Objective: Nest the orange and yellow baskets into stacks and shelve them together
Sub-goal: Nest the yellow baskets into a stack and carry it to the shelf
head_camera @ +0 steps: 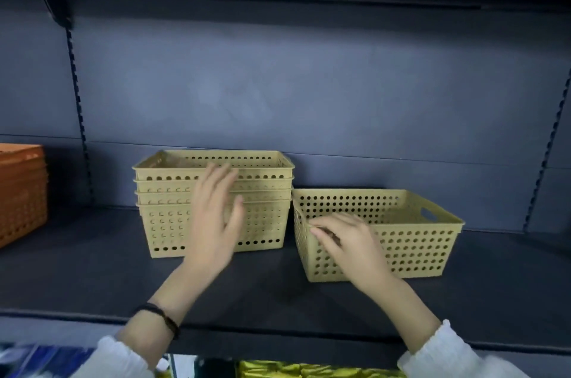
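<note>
The right hand point(346, 241) pinches the near left rim of the single yellow basket point(414, 251) on the shelf point(92, 269). Left of that basket, the left hand point(216, 216) is open, holding nothing, before the yellow stack point(167, 210). Orange baskets point(21, 192) sit far left.

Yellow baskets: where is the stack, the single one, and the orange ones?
yellow stack point(167, 223), head view, front wall.
single yellow basket point(417, 251), head view, front wall.
orange baskets point(21, 192), head view, side wall.

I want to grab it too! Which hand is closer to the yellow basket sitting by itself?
Right. The right hand touches the single yellow basket's front rim; the left hand is in front of the yellow stack beside it.
</note>
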A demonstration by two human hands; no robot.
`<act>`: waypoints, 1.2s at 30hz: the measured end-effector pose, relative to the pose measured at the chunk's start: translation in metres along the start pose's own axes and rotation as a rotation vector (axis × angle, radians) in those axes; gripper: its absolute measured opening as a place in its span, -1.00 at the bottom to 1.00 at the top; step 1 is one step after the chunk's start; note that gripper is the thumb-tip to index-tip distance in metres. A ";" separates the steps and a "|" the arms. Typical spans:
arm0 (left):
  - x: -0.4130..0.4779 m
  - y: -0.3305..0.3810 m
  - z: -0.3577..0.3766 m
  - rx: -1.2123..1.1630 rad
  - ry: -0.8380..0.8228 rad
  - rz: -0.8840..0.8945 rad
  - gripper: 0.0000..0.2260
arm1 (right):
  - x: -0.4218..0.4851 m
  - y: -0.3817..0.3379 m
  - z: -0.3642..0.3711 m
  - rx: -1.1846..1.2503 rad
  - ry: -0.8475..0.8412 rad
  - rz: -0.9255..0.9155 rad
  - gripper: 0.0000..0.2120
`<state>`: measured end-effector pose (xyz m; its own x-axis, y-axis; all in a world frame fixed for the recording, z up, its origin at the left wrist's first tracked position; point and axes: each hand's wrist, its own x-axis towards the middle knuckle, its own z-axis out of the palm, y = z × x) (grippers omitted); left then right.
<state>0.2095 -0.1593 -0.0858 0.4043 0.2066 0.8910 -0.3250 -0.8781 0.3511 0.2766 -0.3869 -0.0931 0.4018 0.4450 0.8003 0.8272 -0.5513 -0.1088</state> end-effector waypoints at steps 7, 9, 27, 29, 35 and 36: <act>-0.046 0.051 0.049 -0.234 -0.538 -0.217 -0.28 | -0.021 0.018 -0.021 0.012 0.227 0.106 -0.65; -0.051 0.050 0.059 -0.361 -0.595 -0.313 -0.22 | -0.036 0.040 -0.031 -0.120 0.296 0.256 -0.61; 0.044 0.084 0.054 -0.713 -0.491 -0.232 -0.41 | -0.006 0.084 -0.075 0.347 0.684 0.528 -0.23; 0.066 0.087 0.039 -0.711 -0.443 -0.186 -0.37 | 0.016 0.078 -0.074 0.374 0.710 0.475 -0.21; 0.102 0.064 -0.011 -0.675 -0.239 -0.219 -0.35 | 0.078 0.039 -0.056 0.509 0.691 0.308 -0.23; 0.105 0.056 -0.020 -0.659 -0.204 -0.232 -0.32 | 0.088 0.032 -0.051 0.529 0.676 0.280 -0.24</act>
<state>0.2164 -0.1785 0.0331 0.6561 0.2150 0.7234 -0.6326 -0.3662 0.6825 0.3179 -0.4013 0.0036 0.4370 -0.2587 0.8614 0.8734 -0.1066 -0.4751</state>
